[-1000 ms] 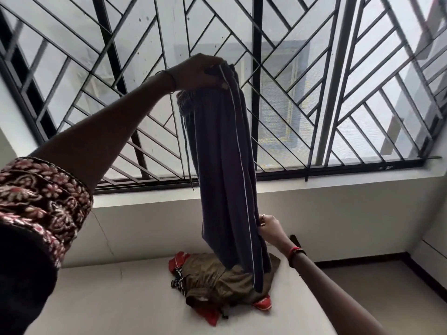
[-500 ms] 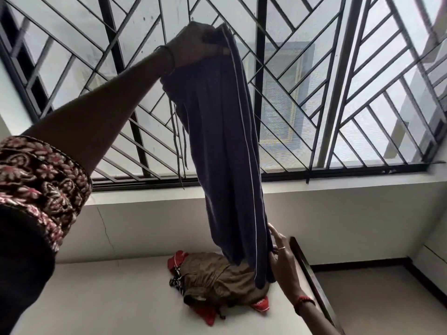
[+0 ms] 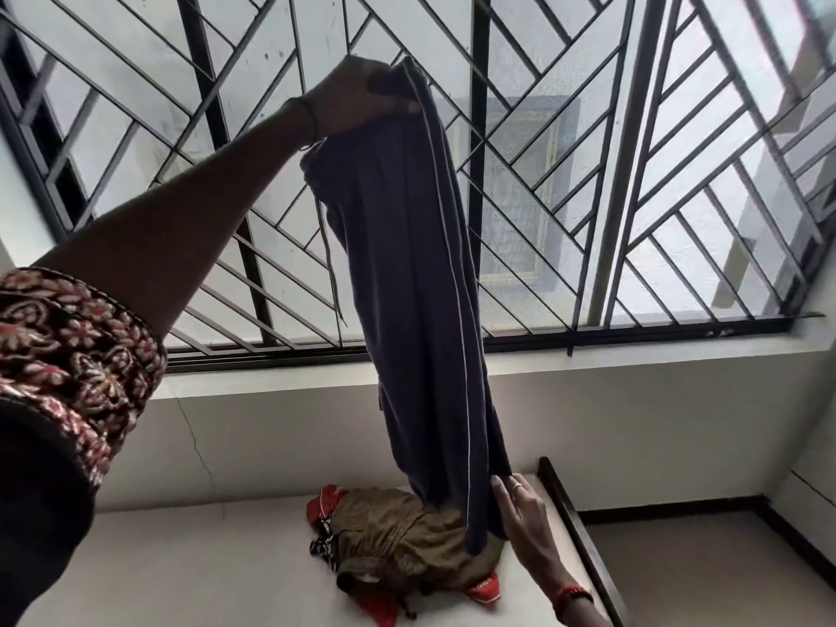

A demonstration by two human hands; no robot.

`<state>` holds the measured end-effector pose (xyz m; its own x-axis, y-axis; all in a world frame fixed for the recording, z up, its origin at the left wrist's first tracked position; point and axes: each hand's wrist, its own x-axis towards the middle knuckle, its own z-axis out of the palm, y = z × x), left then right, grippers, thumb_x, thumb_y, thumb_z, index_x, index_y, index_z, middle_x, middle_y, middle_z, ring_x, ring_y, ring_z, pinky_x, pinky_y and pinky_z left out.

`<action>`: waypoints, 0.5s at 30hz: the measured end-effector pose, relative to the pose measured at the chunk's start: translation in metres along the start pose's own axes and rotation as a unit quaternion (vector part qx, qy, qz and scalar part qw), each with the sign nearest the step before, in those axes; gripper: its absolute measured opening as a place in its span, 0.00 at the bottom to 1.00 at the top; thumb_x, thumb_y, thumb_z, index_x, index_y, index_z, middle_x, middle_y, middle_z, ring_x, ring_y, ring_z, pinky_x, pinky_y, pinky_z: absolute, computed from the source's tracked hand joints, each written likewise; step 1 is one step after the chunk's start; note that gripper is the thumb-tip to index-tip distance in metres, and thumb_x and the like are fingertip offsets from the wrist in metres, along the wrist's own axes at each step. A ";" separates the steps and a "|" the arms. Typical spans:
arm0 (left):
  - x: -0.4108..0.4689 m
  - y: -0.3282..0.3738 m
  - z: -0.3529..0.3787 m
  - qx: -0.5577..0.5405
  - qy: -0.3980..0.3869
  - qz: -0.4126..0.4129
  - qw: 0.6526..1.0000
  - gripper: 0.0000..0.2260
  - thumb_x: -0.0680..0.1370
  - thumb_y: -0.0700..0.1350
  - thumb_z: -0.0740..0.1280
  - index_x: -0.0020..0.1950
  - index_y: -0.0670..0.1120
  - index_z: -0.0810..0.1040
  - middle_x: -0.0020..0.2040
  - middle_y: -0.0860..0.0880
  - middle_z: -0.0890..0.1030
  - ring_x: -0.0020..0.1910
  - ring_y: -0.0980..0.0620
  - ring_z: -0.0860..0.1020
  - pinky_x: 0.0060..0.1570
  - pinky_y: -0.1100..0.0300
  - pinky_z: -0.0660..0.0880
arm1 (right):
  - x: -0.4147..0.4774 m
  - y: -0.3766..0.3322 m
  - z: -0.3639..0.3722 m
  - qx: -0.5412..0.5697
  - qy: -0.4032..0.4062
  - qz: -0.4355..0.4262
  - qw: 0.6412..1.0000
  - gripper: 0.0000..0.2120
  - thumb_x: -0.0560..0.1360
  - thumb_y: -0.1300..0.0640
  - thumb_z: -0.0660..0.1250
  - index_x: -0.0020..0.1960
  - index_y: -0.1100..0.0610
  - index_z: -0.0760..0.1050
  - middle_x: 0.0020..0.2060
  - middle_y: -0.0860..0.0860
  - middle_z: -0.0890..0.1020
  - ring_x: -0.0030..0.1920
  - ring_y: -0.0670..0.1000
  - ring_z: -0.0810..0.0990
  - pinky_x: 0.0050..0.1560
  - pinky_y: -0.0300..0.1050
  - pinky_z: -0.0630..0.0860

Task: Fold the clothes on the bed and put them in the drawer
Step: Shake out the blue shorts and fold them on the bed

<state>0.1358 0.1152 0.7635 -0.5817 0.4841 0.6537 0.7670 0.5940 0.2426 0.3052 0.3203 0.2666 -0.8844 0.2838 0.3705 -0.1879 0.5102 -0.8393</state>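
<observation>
Dark navy track pants [image 3: 407, 287] with a thin white side stripe hang straight down in front of the window. My left hand [image 3: 357, 97] grips their waistband high up, arm stretched out. My right hand [image 3: 520, 509] is low at the hem, fingers fairly straight against the right edge of the fabric. Under the hanging legs a small heap lies on the white bed [image 3: 181, 572]: an olive-brown garment [image 3: 398, 536] on top of a red one [image 3: 486, 590].
A barred window [image 3: 633, 174] fills the wall behind, with a white ledge below it. The bed's dark wooden edge [image 3: 574, 536] runs along the right, and bare floor [image 3: 724, 576] lies beyond it. No drawer is in view.
My left hand lifted the pants higher, then came down a little. My right hand slid down the right edge from mid-leg to the hem.
</observation>
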 end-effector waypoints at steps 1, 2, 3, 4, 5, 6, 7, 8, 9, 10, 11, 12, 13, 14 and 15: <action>-0.001 0.001 0.001 -0.002 -0.001 -0.003 1.000 0.12 0.73 0.53 0.72 0.47 0.45 0.77 0.34 0.56 0.73 0.26 0.70 0.70 0.30 0.75 0.66 | -0.003 -0.001 0.002 0.019 -0.003 0.014 1.000 0.21 0.73 0.35 0.58 0.45 0.51 0.79 0.43 0.46 0.79 0.45 0.42 0.78 0.46 0.35 0.73; 0.000 0.001 0.000 -0.002 0.000 -0.003 1.000 0.12 0.73 0.52 0.72 0.48 0.45 0.77 0.34 0.56 0.73 0.26 0.71 0.71 0.30 0.76 0.66 | -0.003 -0.003 0.004 0.026 -0.003 0.029 0.999 0.24 0.71 0.32 0.59 0.48 0.51 0.79 0.44 0.45 0.80 0.47 0.42 0.78 0.48 0.36 0.74; 0.001 0.001 0.001 -0.003 0.000 -0.004 1.000 0.12 0.73 0.52 0.72 0.48 0.45 0.77 0.35 0.55 0.73 0.26 0.71 0.71 0.30 0.76 0.66 | -0.003 -0.002 0.008 0.019 -0.002 0.038 0.999 0.26 0.69 0.30 0.61 0.50 0.51 0.79 0.46 0.44 0.79 0.48 0.41 0.78 0.50 0.37 0.75; 0.001 0.001 0.000 -0.004 -0.003 -0.004 1.000 0.11 0.73 0.52 0.72 0.47 0.45 0.77 0.35 0.55 0.73 0.26 0.71 0.71 0.31 0.76 0.67 | -0.003 -0.001 0.012 0.004 -0.006 0.048 0.999 0.30 0.68 0.29 0.63 0.54 0.52 0.78 0.48 0.44 0.79 0.50 0.41 0.78 0.52 0.39 0.76; 0.002 0.002 0.000 -0.007 -0.001 -0.002 1.000 0.11 0.73 0.51 0.72 0.47 0.45 0.77 0.35 0.55 0.73 0.27 0.72 0.71 0.31 0.76 0.67 | -0.002 0.002 0.015 -0.015 -0.009 0.056 0.998 0.33 0.65 0.28 0.65 0.57 0.54 0.77 0.51 0.44 0.78 0.51 0.42 0.78 0.54 0.41 0.76; 0.001 0.004 0.000 -0.012 -0.003 0.001 1.000 0.10 0.74 0.50 0.72 0.47 0.45 0.77 0.34 0.56 0.73 0.27 0.72 0.71 0.31 0.76 0.67 | -0.002 0.002 0.019 -0.040 -0.011 0.074 0.996 0.37 0.63 0.27 0.66 0.59 0.54 0.76 0.54 0.44 0.77 0.53 0.45 0.78 0.55 0.44 0.77; 0.002 0.004 0.000 -0.022 -0.006 0.001 1.000 0.10 0.74 0.50 0.71 0.48 0.45 0.77 0.35 0.56 0.73 0.27 0.72 0.72 0.32 0.77 0.67 | -0.001 0.004 0.024 -0.063 -0.007 0.086 0.994 0.41 0.61 0.26 0.66 0.61 0.55 0.75 0.57 0.44 0.75 0.54 0.48 0.78 0.55 0.46 0.77; 0.002 0.004 0.000 -0.028 -0.007 0.002 1.000 0.09 0.74 0.50 0.71 0.49 0.45 0.78 0.35 0.57 0.74 0.28 0.72 0.72 0.32 0.77 0.67 | -0.001 0.007 0.029 -0.078 0.000 0.097 0.992 0.42 0.60 0.26 0.66 0.62 0.56 0.75 0.58 0.45 0.75 0.54 0.52 0.79 0.55 0.49 0.77; 0.002 0.004 -0.001 -0.028 0.000 0.003 1.000 0.10 0.74 0.50 0.71 0.49 0.45 0.78 0.36 0.57 0.74 0.28 0.72 0.72 0.32 0.77 0.68 | 0.001 0.009 0.032 -0.084 0.010 0.108 0.991 0.41 0.60 0.28 0.67 0.61 0.57 0.75 0.58 0.46 0.75 0.53 0.54 0.79 0.53 0.49 0.76; 0.001 0.003 -0.002 -0.029 0.004 -0.001 1.000 0.10 0.74 0.50 0.71 0.49 0.45 0.78 0.36 0.57 0.75 0.28 0.72 0.73 0.32 0.77 0.68 | 0.003 0.007 0.034 -0.087 0.006 0.117 0.989 0.36 0.62 0.34 0.72 0.59 0.58 0.77 0.56 0.47 0.77 0.52 0.56 0.80 0.50 0.47 0.75; 0.003 0.001 -0.003 -0.034 0.009 -0.006 0.999 0.11 0.74 0.51 0.71 0.49 0.45 0.79 0.36 0.56 0.76 0.28 0.72 0.73 0.32 0.77 0.68 | 0.004 0.005 0.033 -0.090 0.005 0.127 0.988 0.26 0.65 0.43 0.75 0.55 0.59 0.78 0.52 0.47 0.78 0.50 0.57 0.80 0.46 0.42 0.73; 0.003 0.000 -0.007 -0.031 0.011 -0.011 0.999 0.13 0.73 0.52 0.71 0.49 0.43 0.80 0.37 0.54 0.77 0.29 0.71 0.73 0.32 0.77 0.69 | 0.007 0.005 0.032 -0.088 0.016 0.131 0.987 0.13 0.69 0.53 0.74 0.49 0.58 0.79 0.46 0.46 0.79 0.47 0.57 0.80 0.41 0.37 0.70; 0.003 -0.003 -0.009 -0.019 0.016 -0.013 1.000 0.15 0.73 0.53 0.71 0.50 0.42 0.80 0.37 0.53 0.77 0.29 0.71 0.72 0.33 0.77 0.69 | 0.012 0.004 0.027 -0.078 0.019 0.130 0.988 0.02 0.71 0.59 0.71 0.43 0.55 0.78 0.39 0.43 0.77 0.43 0.56 0.79 0.37 0.33 0.66; 0.002 -0.005 -0.013 -0.009 0.015 -0.020 1.000 0.15 0.73 0.53 0.71 0.50 0.42 0.80 0.36 0.53 0.76 0.28 0.71 0.72 0.32 0.77 0.68 | 0.017 0.008 0.021 -0.068 0.033 0.120 0.990 0.08 0.72 0.62 0.69 0.38 0.50 0.76 0.34 0.41 0.75 0.40 0.54 0.78 0.34 0.32 0.66; 0.000 -0.010 -0.016 0.000 0.015 -0.028 0.999 0.13 0.74 0.53 0.71 0.49 0.43 0.79 0.36 0.52 0.75 0.27 0.72 0.71 0.31 0.77 0.68 | 0.021 0.016 0.016 -0.061 0.045 0.129 0.989 0.12 0.72 0.64 0.69 0.37 0.48 0.74 0.31 0.41 0.75 0.38 0.53 0.77 0.33 0.32 0.67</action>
<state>0.1325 0.0992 0.7727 -0.6150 0.4304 0.6607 0.7339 0.6189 0.2799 0.2768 0.3217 0.2546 -0.8538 0.4850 0.1893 0.0957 0.5036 -0.8586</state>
